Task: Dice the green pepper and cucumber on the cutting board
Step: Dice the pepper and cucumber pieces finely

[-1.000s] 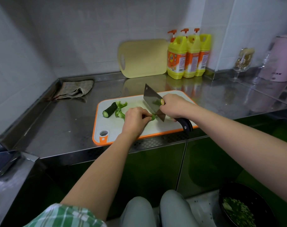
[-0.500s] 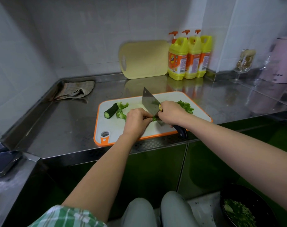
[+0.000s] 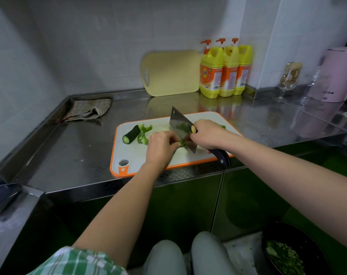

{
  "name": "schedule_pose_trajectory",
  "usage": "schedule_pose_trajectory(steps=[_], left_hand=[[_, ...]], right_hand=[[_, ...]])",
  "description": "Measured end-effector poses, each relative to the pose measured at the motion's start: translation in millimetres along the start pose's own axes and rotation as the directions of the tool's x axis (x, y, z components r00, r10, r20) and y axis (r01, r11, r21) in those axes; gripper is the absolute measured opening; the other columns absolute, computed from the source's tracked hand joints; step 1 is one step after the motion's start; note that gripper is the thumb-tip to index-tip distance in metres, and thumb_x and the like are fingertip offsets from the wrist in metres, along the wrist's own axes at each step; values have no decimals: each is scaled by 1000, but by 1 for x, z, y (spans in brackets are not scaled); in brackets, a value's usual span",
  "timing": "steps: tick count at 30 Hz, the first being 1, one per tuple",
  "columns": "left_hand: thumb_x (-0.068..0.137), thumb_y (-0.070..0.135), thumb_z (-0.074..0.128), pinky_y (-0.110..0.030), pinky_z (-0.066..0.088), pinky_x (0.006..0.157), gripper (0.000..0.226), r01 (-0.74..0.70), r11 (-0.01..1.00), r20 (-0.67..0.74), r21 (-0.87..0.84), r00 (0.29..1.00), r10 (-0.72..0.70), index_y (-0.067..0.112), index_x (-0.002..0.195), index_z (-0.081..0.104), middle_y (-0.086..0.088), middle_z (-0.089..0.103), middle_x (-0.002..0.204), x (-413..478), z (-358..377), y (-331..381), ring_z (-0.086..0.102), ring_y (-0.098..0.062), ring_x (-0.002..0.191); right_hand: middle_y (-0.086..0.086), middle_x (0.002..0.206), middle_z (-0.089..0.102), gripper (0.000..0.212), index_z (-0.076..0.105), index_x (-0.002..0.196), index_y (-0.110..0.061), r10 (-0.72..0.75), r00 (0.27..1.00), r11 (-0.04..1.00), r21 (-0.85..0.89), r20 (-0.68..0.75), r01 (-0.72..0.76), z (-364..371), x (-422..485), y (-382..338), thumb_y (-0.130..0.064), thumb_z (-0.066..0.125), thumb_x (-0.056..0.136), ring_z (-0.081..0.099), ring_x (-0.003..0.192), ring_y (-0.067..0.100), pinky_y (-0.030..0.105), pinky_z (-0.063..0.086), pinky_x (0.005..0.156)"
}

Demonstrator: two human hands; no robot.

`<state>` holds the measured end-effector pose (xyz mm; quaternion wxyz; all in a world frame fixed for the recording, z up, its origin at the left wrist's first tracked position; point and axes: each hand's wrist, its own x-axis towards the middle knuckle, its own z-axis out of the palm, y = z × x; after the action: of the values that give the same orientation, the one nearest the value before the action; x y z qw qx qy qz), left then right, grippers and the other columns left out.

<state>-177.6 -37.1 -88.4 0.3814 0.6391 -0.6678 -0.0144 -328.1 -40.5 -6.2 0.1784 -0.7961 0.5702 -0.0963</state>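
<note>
A white cutting board with an orange rim (image 3: 129, 155) lies on the steel counter. My left hand (image 3: 160, 147) curls over a green pepper strip (image 3: 182, 143) and pins it to the board. My right hand (image 3: 208, 135) grips a cleaver (image 3: 180, 128) by its black handle, blade edge down beside my left fingertips. A dark cucumber piece (image 3: 131, 134) and loose pepper strips (image 3: 144, 132) lie on the board's left part. Chopped green bits (image 3: 222, 127) peek out behind my right hand.
A folded cloth (image 3: 89, 111) lies at the back left of the counter. A yellow board (image 3: 170, 73) and three yellow detergent bottles (image 3: 226, 70) stand against the wall. Glasses (image 3: 287, 80) and a pink appliance (image 3: 339, 74) stand right. A black bowl of chopped greens (image 3: 287, 253) sits low right.
The cleaver has gone down and come up again in small chops beside my left fingers. My left hand stays on the pepper strip. The pile of chopped bits is again mostly hidden by my right hand.
</note>
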Motion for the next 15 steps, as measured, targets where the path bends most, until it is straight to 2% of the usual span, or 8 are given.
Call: schedule_pose_trajectory(steps=[4, 8, 11, 15], left_hand=[[77, 22, 79, -38, 53, 78, 6, -5, 1000, -8, 1, 1000, 5, 17, 81, 78, -1, 74, 77, -1, 0, -1, 65, -20, 76], [77, 22, 79, -36, 53, 78, 8, -11, 1000, -12, 5, 1000, 11, 16, 82, 79, -1, 74, 79, 0, 2, -2, 66, -19, 76], [77, 21, 79, -37, 53, 77, 9, -13, 1000, -11, 1, 1000, 13, 15, 84, 79, -2, 75, 80, 0, 2, -2, 66, -20, 76], [77, 22, 79, -35, 54, 76, 9, -2, 1000, 0, -13, 1000, 2, 16, 84, 79, -1, 74, 80, 0, 2, -3, 65, -17, 76]], right_hand=[[18, 75, 59, 12, 48, 82, -5, 14, 999, 998, -66, 31, -12, -1, -3, -5, -7, 42, 92, 56, 48, 25, 23, 41, 42], [15, 67, 53, 14, 46, 77, -5, 13, 998, 999, -48, 65, -10, -1, -1, -7, -6, 43, 91, 54, 46, 26, 22, 41, 40], [18, 66, 54, 12, 49, 79, -2, 22, 996, 999, -39, 87, -18, 6, 7, -7, -5, 48, 90, 54, 46, 28, 25, 44, 42], [13, 70, 54, 7, 51, 87, -2, 28, 1000, 999, -32, -7, -29, 20, 17, -4, -7, 49, 90, 57, 51, 28, 29, 46, 47]])
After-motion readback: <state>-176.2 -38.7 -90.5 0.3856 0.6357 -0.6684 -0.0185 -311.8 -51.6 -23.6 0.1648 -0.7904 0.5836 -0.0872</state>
